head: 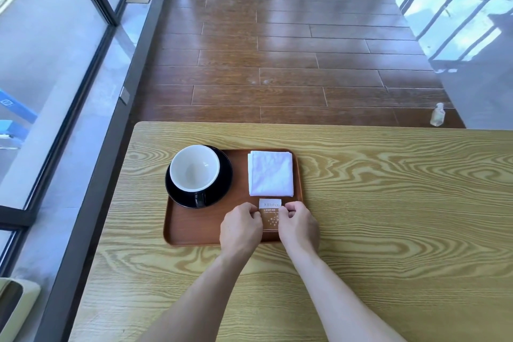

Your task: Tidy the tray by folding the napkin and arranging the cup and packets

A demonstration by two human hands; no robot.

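A brown tray [194, 233] lies on the wooden table. At its left stands an empty white cup [194, 168] on a black saucer [219, 191]. A white napkin [270, 173], folded into a square, lies flat at the tray's far right. Just below the napkin sits a packet [269, 214], white on top and brown below, on the tray's near right. My left hand [241, 226] pinches the packet's left edge and my right hand [298, 225] pinches its right edge. I cannot tell whether more packets lie under it.
The table [388, 216] stretches right and toward me. Beyond its far edge is a wooden floor with a small clear bottle [437, 114] standing on it. A window wall runs along the left side.
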